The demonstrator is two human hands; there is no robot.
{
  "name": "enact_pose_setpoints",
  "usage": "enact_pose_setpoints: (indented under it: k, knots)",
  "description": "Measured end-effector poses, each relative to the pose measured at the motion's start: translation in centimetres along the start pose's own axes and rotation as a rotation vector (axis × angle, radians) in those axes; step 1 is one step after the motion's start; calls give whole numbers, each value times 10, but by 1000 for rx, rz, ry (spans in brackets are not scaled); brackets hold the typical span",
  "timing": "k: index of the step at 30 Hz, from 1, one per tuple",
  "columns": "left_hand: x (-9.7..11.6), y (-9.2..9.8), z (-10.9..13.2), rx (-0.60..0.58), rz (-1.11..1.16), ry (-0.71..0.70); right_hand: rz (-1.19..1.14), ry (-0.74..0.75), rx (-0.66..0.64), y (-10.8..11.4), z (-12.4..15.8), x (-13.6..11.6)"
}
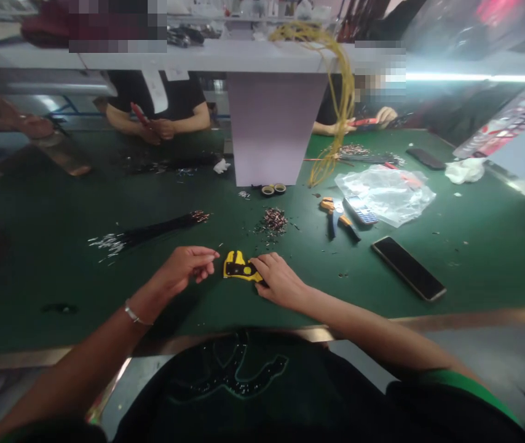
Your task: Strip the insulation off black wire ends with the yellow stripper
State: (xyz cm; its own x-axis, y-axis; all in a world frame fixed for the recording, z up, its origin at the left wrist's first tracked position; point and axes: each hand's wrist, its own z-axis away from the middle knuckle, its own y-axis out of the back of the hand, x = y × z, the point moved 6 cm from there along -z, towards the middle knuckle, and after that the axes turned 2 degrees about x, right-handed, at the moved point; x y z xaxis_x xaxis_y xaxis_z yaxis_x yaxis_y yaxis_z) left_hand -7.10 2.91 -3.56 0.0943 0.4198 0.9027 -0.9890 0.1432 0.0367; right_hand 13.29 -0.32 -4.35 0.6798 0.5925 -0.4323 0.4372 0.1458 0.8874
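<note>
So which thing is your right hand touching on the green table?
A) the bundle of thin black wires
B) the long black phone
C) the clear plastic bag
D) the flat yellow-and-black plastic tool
D: the right hand lies against the flat yellow-and-black plastic tool, its fingers over the tool's edge.
</note>
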Motion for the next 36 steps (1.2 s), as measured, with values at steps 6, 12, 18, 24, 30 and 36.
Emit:
enact_pose_setpoints:
  k: [6,12,18,24,30,36]
  knots:
    - [-2,-5,4,-3,152,0,-549,-241,187,5,3,37]
    - [11,-12,1,26,226,-12,-1212,-501,220,20,7,53]
    - [28,-26,-12,36,220,-86,-1405,-472,250,13,-4,49]
    - [32,-42,-18,47,177,-72,-1304,-517,278,11,4,52]
    - [32,-45,-21,59,156,-80,-1186,-475,231,12,9,32]
    - [36,-39,-17,101,155,-88,-1335,-538,75,-4,10,23]
